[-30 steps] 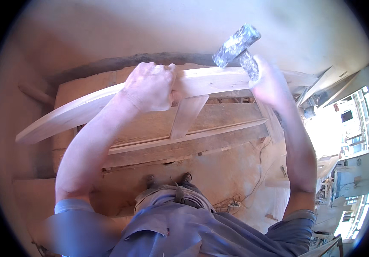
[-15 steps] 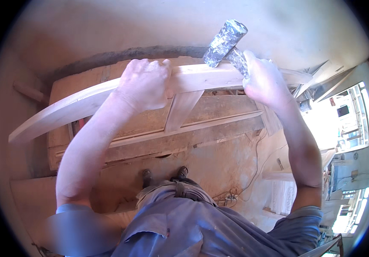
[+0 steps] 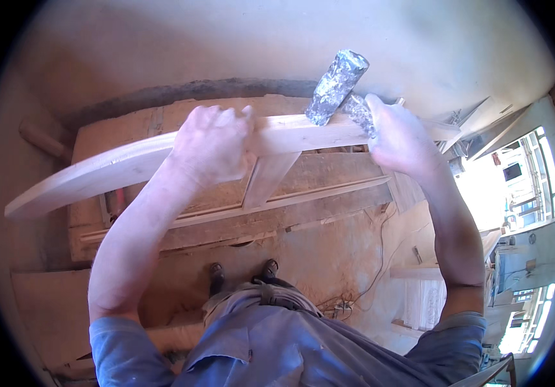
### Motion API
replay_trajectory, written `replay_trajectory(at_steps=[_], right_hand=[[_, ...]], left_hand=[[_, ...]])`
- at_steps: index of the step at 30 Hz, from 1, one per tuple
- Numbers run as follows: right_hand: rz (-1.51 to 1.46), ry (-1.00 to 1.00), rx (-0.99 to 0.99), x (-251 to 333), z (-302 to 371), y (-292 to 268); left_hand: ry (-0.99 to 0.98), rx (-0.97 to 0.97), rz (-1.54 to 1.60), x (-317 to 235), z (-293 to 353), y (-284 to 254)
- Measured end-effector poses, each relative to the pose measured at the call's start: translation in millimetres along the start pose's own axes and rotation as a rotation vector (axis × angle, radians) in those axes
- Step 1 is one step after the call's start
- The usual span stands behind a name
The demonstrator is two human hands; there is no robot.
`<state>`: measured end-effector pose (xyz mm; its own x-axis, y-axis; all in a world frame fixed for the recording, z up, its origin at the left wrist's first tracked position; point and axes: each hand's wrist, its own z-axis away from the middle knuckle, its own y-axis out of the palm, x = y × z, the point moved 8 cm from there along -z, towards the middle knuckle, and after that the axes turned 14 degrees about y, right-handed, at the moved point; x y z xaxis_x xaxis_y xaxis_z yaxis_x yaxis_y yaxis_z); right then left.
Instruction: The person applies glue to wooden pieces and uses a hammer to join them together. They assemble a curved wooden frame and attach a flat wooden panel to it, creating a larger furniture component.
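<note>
My right hand (image 3: 401,137) is closed round the handle of a club hammer. The hammer's grey head (image 3: 337,87), splotched with white, meets the top edge of a long pale wooden beam (image 3: 316,133), though I cannot tell whether it touches or hovers just over it. Left of the hammer, my left hand (image 3: 214,143) wraps over the same beam, its knuckles up. The beam tapers and curves away to the left. A short wooden crosspiece (image 3: 271,180) joins it to a thinner rail (image 3: 309,193) nearer me, as parts of one frame.
Under the frame is a worn wooden bench (image 3: 113,132), with a plain wall (image 3: 226,45) behind it. Loose boards (image 3: 484,132) lean at the far right. A cable (image 3: 380,271) trails over the floor, and a pale carved panel (image 3: 422,300) stands at the right.
The bench, frame and both hands sit slightly lower in the picture, as the view has tilted. Both grips are the same, and the hammer head stays by the beam's top edge.
</note>
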<state>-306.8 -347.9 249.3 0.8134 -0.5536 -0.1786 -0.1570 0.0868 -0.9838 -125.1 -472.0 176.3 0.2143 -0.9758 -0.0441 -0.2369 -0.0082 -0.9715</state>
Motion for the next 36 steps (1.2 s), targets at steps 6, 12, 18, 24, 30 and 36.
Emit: replay_trajectory(at_steps=[6, 12, 18, 24, 30, 36], right_hand=[[-0.121, 0.057, -0.027, 3, 14, -1], [-0.306, 0.062, -0.395, -22, 19, -58], [-0.145, 0.027, -0.140, -7, 11, -10], [-0.073, 0.038, -0.103, -2, 24, 0], [-0.377, 0.125, -0.216, -28, 29, 0], [-0.470, 0.194, -0.323, -37, 25, -55]], left_hand=[[0.022, 0.018, -0.013, -2, -2, 5], [0.050, -0.006, -0.008, -4, -4, 4], [0.047, 0.079, 0.000, -11, -4, 5], [0.008, 0.063, -0.032, -9, -6, 1], [-0.091, -0.126, -0.074, -9, 3, 0], [-0.116, -0.014, -0.048, -9, 6, 3]])
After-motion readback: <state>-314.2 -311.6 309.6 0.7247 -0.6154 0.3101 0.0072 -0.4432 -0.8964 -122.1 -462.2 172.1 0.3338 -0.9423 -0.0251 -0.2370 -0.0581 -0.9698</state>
